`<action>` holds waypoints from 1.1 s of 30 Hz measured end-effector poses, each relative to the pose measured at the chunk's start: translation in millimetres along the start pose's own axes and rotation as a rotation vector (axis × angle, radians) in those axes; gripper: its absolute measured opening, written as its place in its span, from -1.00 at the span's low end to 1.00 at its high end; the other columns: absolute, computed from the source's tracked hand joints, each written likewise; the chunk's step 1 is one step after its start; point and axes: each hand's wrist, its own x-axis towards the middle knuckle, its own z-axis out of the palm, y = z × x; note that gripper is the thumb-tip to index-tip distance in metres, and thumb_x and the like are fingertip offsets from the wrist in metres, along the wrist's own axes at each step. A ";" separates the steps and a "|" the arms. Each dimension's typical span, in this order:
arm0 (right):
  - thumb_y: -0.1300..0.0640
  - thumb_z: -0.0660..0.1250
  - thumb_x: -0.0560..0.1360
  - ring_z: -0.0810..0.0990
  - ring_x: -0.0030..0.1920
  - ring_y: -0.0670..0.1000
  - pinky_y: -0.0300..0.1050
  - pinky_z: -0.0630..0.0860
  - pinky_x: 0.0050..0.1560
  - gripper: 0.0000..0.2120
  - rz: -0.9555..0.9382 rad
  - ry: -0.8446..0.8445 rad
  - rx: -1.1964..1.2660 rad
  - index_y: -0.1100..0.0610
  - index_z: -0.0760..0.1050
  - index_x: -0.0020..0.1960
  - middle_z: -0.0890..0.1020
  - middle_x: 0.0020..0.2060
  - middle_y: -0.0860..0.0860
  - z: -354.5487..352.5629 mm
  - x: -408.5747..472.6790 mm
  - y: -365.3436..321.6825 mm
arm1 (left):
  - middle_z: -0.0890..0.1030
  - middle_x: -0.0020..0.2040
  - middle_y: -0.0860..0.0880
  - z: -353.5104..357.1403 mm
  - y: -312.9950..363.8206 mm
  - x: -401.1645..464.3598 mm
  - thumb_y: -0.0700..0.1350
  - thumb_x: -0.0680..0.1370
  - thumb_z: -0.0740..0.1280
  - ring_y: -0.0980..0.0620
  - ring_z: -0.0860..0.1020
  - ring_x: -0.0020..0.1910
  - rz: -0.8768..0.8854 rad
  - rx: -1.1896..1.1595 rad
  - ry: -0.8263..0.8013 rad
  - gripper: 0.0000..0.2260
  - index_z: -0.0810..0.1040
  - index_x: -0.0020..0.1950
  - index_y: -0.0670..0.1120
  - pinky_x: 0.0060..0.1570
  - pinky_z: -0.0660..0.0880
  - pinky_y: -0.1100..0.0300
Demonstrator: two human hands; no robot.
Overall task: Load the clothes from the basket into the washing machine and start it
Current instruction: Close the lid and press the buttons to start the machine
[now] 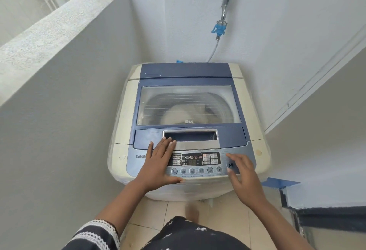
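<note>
We face a top-loading washing machine [188, 122] wedged between grey walls (little side room), its clear ribbed lid [189, 105] closed over pale clothes. Our left hand [160, 162] lies flat, fingers straight, on the glossy panel; our right hand [243, 174] hovers relaxed over the start button [230, 165].

There is a single view, from a wide-angle camera worn on the person's head. It looks forward and steeply down onto the top of the washing machine [188, 111], which stands close in front and fills the middle of the frame. Both forearms reach in from the bottom edge. Straight wall edges bow toward the frame borders, and the floor tiles [158, 210] show directly below.
</note>
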 end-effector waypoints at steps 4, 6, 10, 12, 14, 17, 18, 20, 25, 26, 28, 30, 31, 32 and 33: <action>0.00 0.26 0.62 0.49 0.30 -0.14 -0.20 0.44 0.31 -0.72 0.035 -0.011 0.315 -0.02 0.49 0.31 0.56 0.20 -0.18 13.7 16.1 -24.9 | 0.11 0.57 0.05 -4.9 19.8 2.3 0.48 0.38 0.31 0.13 -0.06 0.59 0.040 -0.267 0.072 -0.15 0.22 0.55 0.09 0.57 -0.14 -0.10; -0.12 0.23 0.58 0.48 0.33 -0.11 -0.16 0.43 0.33 -0.60 -0.008 -0.072 0.350 0.00 0.45 0.36 0.54 0.24 -0.20 19.1 24.2 -33.4 | 0.14 0.56 0.08 -5.2 30.5 5.0 0.44 0.35 0.39 0.11 -0.01 0.59 0.080 -0.317 0.084 -0.11 0.21 0.56 0.07 0.57 -0.03 -0.05; -0.21 0.15 0.60 0.46 0.37 -0.04 -0.05 0.42 0.35 -0.50 -0.140 -0.186 0.344 0.03 0.39 0.44 0.51 0.33 -0.13 26.9 41.7 -44.0 | 0.33 0.46 0.12 -10.3 49.7 12.0 0.37 0.46 0.33 0.11 0.29 0.49 0.028 -0.616 0.095 -0.30 0.32 0.51 0.06 0.43 0.32 0.11; -0.23 0.07 0.63 0.49 0.36 0.01 0.02 0.43 0.35 -0.48 -0.151 -0.191 0.421 0.07 0.42 0.42 0.54 0.32 -0.07 30.9 49.2 -49.4 | 0.51 0.30 0.11 -13.1 57.3 17.6 0.35 0.56 0.18 0.07 0.48 0.32 -0.003 -0.791 0.189 -0.43 0.47 0.40 -0.01 0.28 0.43 0.18; -0.22 0.03 0.64 0.50 0.35 0.05 0.09 0.44 0.35 -0.46 -0.135 -0.189 0.493 0.12 0.44 0.41 0.56 0.31 -0.03 35.2 55.6 -53.9 | 0.60 0.21 0.05 -14.0 61.8 25.6 0.33 0.61 0.07 0.01 0.55 0.25 -0.040 -0.908 0.237 -0.41 0.54 0.33 -0.09 0.24 0.45 0.13; -0.25 0.00 0.64 0.51 0.35 0.06 0.11 0.46 0.33 -0.41 -0.139 -0.189 0.494 0.13 0.45 0.40 0.57 0.30 -0.02 38.9 61.8 -54.5 | 0.62 0.20 -0.03 -9.4 63.4 33.3 0.34 0.61 -0.02 -0.04 0.56 0.25 -0.066 -0.943 0.244 -0.32 0.56 0.30 -0.16 0.26 0.47 -0.02; -0.28 0.01 0.63 0.51 0.35 0.04 0.10 0.46 0.33 -0.39 -0.151 -0.190 0.473 0.13 0.45 0.41 0.56 0.31 -0.02 39.3 63.8 -52.3 | 0.62 0.20 -0.05 -7.3 63.4 34.4 0.36 0.61 -0.04 -0.04 0.57 0.24 -0.073 -0.948 0.243 -0.30 0.56 0.30 -0.17 0.26 0.47 -0.03; -0.33 0.03 0.60 0.49 0.37 0.02 0.07 0.46 0.34 -0.34 -0.186 -0.205 0.434 0.14 0.43 0.42 0.54 0.33 -0.03 38.8 66.7 -46.4 | 0.62 0.20 -0.06 -2.7 62.7 35.0 0.38 0.59 -0.06 -0.05 0.56 0.24 -0.085 -0.952 0.249 -0.26 0.56 0.30 -0.18 0.26 0.47 -0.05; -0.38 0.02 0.57 0.48 0.37 0.02 0.04 0.46 0.34 -0.29 -0.226 -0.267 0.399 0.13 0.40 0.44 0.51 0.35 -0.04 37.6 69.5 -33.5 | 0.60 0.23 -0.04 3.3 60.4 37.2 0.42 0.57 -0.13 -0.07 0.55 0.27 -0.095 -0.950 0.229 -0.20 0.54 0.32 -0.16 0.29 0.46 -0.03; -0.38 0.01 0.57 0.48 0.37 0.02 0.04 0.46 0.33 -0.29 -0.229 -0.270 0.398 0.14 0.40 0.44 0.51 0.35 -0.03 37.5 70.3 -31.9 | 0.60 0.24 -0.03 2.3 60.4 37.9 0.42 0.56 -0.15 -0.07 0.54 0.28 -0.094 -0.952 0.217 -0.20 0.53 0.33 -0.16 0.30 0.45 -0.01; -0.37 0.00 0.58 0.49 0.36 0.01 0.03 0.47 0.33 -0.29 -0.236 -0.272 0.391 0.14 0.41 0.44 0.52 0.35 -0.03 37.5 71.5 -29.0 | 0.59 0.25 -0.03 0.8 60.6 38.6 0.43 0.55 -0.16 -0.08 0.54 0.28 -0.088 -0.977 0.201 -0.19 0.53 0.34 -0.15 0.31 0.44 0.01; -0.37 -0.01 0.58 0.49 0.36 -0.02 0.02 0.48 0.32 -0.30 -0.245 -0.280 0.371 0.11 0.40 0.45 0.51 0.36 -0.03 38.2 71.7 -26.0 | 0.60 0.24 -0.04 0.4 61.2 39.0 0.44 0.55 -0.15 -0.09 0.55 0.27 -0.086 -0.996 0.204 -0.17 0.53 0.33 -0.16 0.29 0.45 0.02; -0.39 -0.01 0.57 0.48 0.36 -0.02 0.01 0.48 0.31 -0.29 -0.249 -0.288 0.360 0.10 0.39 0.45 0.50 0.36 -0.04 38.7 71.2 -24.7 | 0.60 0.23 -0.05 0.8 61.9 39.1 0.44 0.54 -0.16 -0.08 0.55 0.26 -0.090 -0.999 0.212 -0.17 0.53 0.33 -0.16 0.28 0.45 0.03; -0.40 0.00 0.56 0.47 0.37 -0.02 0.02 0.48 0.32 -0.28 -0.256 -0.297 0.352 0.10 0.38 0.46 0.50 0.37 -0.04 39.2 71.0 -23.9 | 0.60 0.22 -0.05 1.0 62.7 38.9 0.44 0.54 -0.16 -0.08 0.56 0.25 -0.092 -0.997 0.221 -0.17 0.54 0.32 -0.16 0.27 0.46 0.04; -0.41 0.01 0.55 0.47 0.38 -0.02 0.03 0.47 0.33 -0.26 -0.265 -0.307 0.347 0.11 0.37 0.47 0.49 0.37 -0.03 39.7 70.8 -22.8 | 0.60 0.21 -0.04 2.0 63.6 39.1 0.45 0.54 -0.16 -0.07 0.56 0.24 -0.096 -0.989 0.231 -0.17 0.54 0.32 -0.16 0.26 0.47 0.04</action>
